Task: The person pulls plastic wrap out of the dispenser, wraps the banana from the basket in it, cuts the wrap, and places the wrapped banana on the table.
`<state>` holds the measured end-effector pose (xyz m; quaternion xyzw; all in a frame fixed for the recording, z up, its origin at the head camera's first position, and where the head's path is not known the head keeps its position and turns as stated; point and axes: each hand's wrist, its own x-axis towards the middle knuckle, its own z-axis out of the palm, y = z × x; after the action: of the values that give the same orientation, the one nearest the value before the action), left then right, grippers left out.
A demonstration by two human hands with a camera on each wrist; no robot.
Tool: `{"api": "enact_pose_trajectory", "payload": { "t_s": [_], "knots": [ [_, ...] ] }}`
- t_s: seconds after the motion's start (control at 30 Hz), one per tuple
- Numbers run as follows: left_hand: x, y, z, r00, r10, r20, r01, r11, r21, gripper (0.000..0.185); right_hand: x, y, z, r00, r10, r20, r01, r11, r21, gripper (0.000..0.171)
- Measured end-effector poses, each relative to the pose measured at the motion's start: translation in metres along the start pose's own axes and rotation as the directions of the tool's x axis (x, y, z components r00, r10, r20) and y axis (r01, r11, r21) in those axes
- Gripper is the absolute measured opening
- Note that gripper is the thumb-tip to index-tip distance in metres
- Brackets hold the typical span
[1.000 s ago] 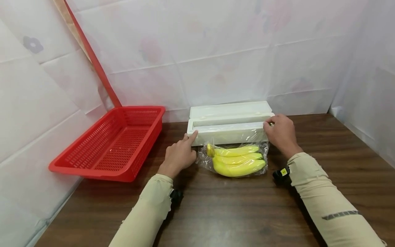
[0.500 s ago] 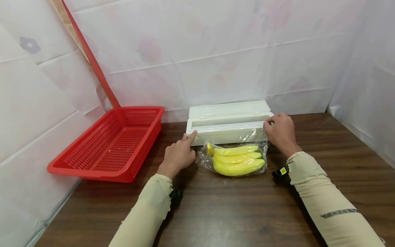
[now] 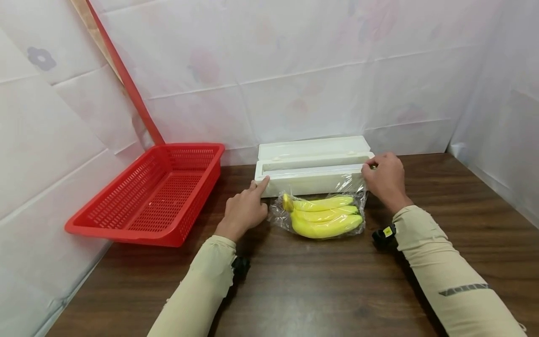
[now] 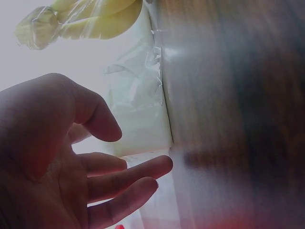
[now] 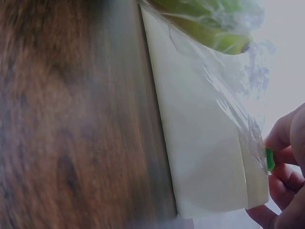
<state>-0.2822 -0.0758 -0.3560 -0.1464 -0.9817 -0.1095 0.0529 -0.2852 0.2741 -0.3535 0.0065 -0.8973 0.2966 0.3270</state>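
A white cling-film dispenser box [image 3: 311, 175] lies at the back of the dark wooden table [image 3: 320, 290], its lid open. In front of it a bunch of yellow bananas [image 3: 324, 217] lies wrapped in clear film that still runs up to the box. My left hand [image 3: 244, 210] touches the box's left end with a straight index finger, and its fingers [image 4: 124, 179] look relaxed in the left wrist view. My right hand [image 3: 385, 180] is at the box's right end, where its fingertips [image 5: 286, 138] pinch a small green slider [image 5: 269, 159] on the film edge.
An empty red plastic basket [image 3: 160, 196] stands at the left of the table, against the white sheeted wall. A red pole [image 3: 126, 79] leans behind it. White sheeting closes off the back and the right side.
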Motion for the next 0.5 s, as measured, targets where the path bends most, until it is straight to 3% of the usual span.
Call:
{"api": "enact_pose_trajectory", "payload": {
  "t_s": [0.5],
  "knots": [
    [0.0031,-0.0014,0.0018,1.000,0.002,0.012,-0.002,1.000,-0.006,0.075,0.0007,0.0006,-0.0012,0.998,0.061,0.011,-0.061,0.998,0.008,0.025]
  ]
}}
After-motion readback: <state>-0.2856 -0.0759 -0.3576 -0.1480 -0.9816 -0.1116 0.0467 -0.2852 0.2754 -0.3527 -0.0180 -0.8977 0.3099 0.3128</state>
